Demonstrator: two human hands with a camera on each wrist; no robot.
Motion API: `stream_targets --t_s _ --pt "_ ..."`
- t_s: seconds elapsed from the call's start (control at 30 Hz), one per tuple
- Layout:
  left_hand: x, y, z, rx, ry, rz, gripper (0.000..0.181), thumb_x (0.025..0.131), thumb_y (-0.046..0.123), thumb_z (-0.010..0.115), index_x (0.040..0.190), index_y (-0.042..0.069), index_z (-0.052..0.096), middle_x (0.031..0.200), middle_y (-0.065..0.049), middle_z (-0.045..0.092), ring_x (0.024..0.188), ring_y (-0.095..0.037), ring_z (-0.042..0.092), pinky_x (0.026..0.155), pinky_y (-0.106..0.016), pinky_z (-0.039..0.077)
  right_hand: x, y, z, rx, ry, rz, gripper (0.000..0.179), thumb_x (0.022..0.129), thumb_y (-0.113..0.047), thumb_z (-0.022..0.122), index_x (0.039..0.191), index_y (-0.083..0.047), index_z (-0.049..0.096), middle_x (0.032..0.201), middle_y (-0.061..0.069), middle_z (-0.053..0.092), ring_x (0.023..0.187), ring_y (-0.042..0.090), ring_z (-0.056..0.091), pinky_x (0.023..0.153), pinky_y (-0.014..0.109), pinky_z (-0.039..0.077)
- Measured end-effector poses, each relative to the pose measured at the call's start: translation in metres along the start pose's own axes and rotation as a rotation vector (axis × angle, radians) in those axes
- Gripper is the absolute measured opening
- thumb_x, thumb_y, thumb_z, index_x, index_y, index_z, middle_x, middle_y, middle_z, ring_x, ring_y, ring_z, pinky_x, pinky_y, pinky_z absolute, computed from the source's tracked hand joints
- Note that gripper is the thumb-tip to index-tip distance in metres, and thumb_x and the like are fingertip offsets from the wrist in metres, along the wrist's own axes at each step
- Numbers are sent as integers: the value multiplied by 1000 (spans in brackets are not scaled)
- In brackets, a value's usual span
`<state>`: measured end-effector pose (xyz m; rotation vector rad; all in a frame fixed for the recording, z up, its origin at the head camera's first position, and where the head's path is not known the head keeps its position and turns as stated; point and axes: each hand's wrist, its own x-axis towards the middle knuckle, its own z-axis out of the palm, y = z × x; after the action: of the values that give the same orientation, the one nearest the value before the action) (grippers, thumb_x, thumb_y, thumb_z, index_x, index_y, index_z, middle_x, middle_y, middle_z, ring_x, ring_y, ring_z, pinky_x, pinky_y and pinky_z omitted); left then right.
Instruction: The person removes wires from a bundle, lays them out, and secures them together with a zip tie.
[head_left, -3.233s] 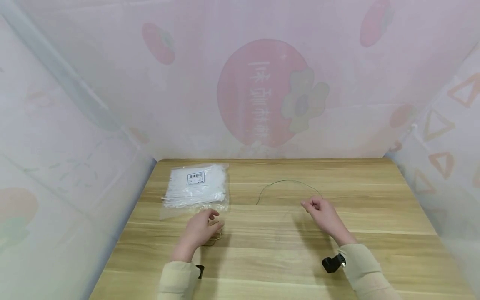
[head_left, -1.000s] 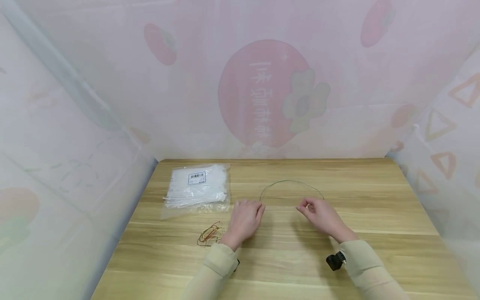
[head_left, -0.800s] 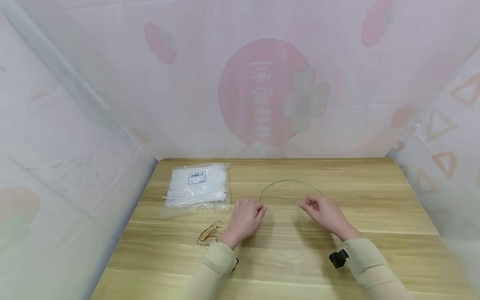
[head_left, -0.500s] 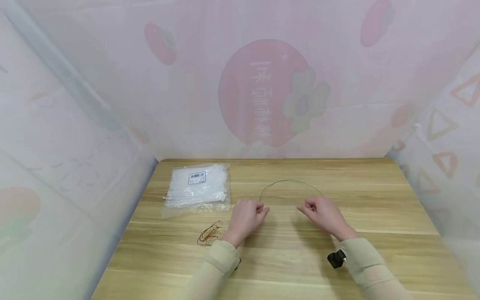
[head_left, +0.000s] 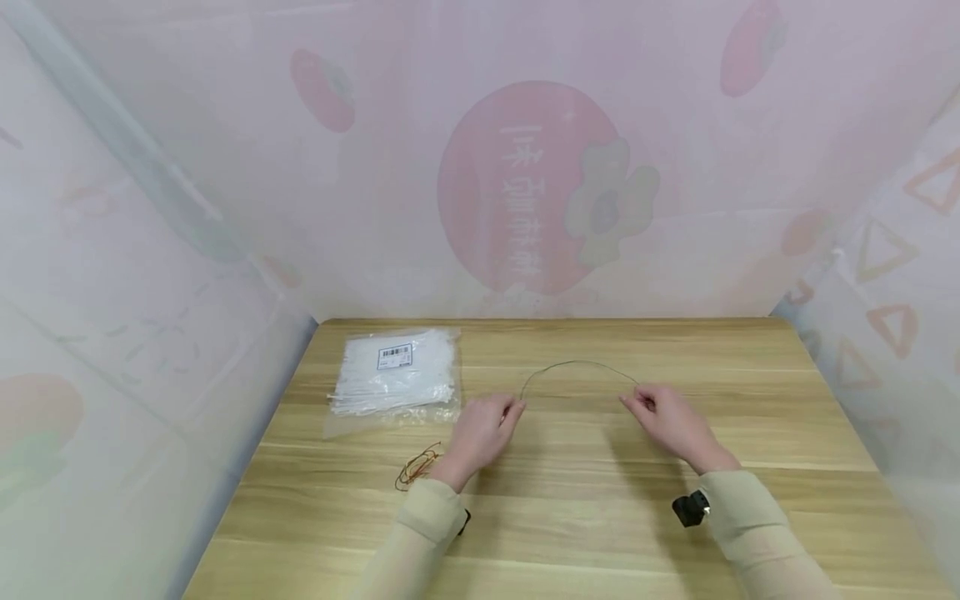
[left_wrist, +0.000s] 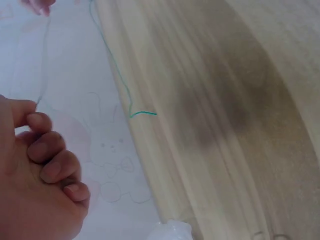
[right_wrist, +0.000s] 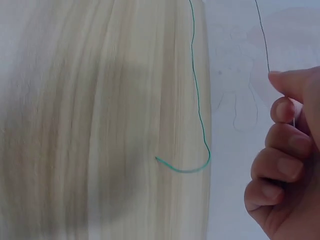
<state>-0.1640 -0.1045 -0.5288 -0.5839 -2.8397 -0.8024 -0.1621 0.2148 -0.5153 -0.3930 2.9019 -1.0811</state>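
Observation:
A thin green wire [head_left: 573, 362] lies in an arc on the table, its bent ends showing in both wrist views. My left hand [head_left: 483, 429] is by the arc's left end and pinches a thin dark strand [right_wrist: 264, 40] between thumb and forefinger. At the arc's right end, my right hand [head_left: 675, 423] pinches the same strand, its other fingers curled in. That strand runs from hand to hand above the table in the wrist views; the head view hardly shows it. Beside my left wrist lies a loose tangle of red, yellow and dark wires [head_left: 412, 471], partly hidden by the wrist.
A clear plastic bag [head_left: 393, 387] of thin white strips, perhaps cable ties, lies at the back left with a barcode label. The wooden table [head_left: 585, 533] meets a printed cloth wall [head_left: 360, 250] at the back, with more cloth on both sides.
My left hand has come from the wire tangle to the arc's left end. Lately my right hand has shifted slightly right and my left slightly left, widening the gap. The green wire stays put.

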Motion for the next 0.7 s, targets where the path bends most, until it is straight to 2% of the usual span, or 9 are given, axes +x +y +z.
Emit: stream_targets --t_s 0.07,0.17,0.4,0.53,0.7 --pt "1 1 -2 -22 -24 3 35 107 25 53 73 20 48 60 7 43 53 -10 41 58 -30 39 0 3 -4 -36 25 8 42 105 -34 60 69 -16 45 57 -6 34 49 10 31 47 26 27" --pt "2 5 -6 -33 -28 7 37 106 25 55 71 20 46 58 7 42 52 -9 40 57 -31 39 0 6 -8 -85 60 5 43 104 -35 61 67 -17 46 55 -7 33 48 10 30 46 26 26" --pt "5 8 -6 51 75 34 51 101 29 65 58 21 40 49 11 36 45 -7 34 56 -31 35 2 8 -9 -167 102 -58 45 104 -33 61 63 -19 49 51 -8 32 45 9 27 45 26 23" --pt "7 7 -3 110 112 -1 52 100 30 67 54 23 44 45 13 36 42 -4 33 49 -26 32 4 7 -4 -202 150 -88 46 102 -26 64 59 -20 50 49 -10 33 43 7 27 42 25 20" --pt "9 6 -1 150 142 -74 55 101 33 65 51 23 44 41 12 35 38 -5 33 49 -26 32 5 3 -2 -186 190 -99 50 102 -25 64 58 -20 42 48 -11 31 43 6 25 42 24 19"
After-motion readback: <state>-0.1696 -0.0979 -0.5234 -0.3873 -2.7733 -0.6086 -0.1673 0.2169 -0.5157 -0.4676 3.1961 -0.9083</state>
